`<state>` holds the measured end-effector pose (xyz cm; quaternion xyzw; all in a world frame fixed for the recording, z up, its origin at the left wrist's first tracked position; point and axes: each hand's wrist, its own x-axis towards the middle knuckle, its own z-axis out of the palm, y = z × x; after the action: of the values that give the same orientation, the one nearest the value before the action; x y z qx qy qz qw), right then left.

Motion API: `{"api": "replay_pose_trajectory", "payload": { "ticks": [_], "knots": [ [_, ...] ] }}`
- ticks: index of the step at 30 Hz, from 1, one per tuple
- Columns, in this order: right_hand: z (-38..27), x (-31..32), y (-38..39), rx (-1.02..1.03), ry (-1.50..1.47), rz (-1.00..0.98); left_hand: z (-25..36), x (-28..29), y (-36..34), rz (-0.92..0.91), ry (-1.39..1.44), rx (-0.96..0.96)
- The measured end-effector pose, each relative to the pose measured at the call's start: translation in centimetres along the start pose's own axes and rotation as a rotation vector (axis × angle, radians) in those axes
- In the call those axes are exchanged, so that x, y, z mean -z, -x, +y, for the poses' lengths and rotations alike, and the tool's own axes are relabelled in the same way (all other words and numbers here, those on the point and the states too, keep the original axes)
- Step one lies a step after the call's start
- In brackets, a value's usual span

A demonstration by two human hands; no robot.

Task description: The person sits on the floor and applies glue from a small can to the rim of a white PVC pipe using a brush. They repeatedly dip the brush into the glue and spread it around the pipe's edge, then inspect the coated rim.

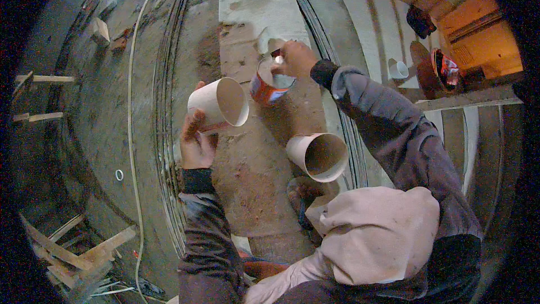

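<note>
My left hand (197, 135) is closed round a white tube-shaped piece (209, 104), its wide open end facing right. Just right of it is an open red and blue can (270, 91) with something pale inside. Over the can's far rim, my right hand (298, 59) has its fingers bent together on a small dark thing with a bright spot. What that thing is, I cannot make out. A second white tube-shaped piece (306, 147) is closer to me, its dark opening tilted toward me; neither hand touches it.
Dusty boards (242, 186) lie under my hands, flanked by dark grooved strips. On the left floor run a pale hose (132, 101), a white ring (118, 175) and wood scraps (84, 256). At far right are a white cup (398, 70) and another red container (448, 73).
</note>
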<state>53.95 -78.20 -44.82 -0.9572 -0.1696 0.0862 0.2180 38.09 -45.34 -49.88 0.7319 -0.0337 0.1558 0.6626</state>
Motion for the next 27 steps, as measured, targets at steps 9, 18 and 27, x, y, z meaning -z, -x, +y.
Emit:
{"api": "replay_pose_trajectory", "payload": {
  "ticks": [9,18,27],
  "knots": [
    [1.4,-0.8,2.8,-0.284,-0.549,-0.097,8.1,-1.6,-2.4,-0.247,0.52,0.266],
    [1.4,-2.1,3.9,-0.399,-0.6,-0.026,8.7,-2.7,-3.5,-0.187,0.775,0.5],
    [-4.3,-2.0,2.8,0.014,0.216,0.084,9.1,-2.0,-3.2,-0.133,0.873,0.561]
  ]
}}
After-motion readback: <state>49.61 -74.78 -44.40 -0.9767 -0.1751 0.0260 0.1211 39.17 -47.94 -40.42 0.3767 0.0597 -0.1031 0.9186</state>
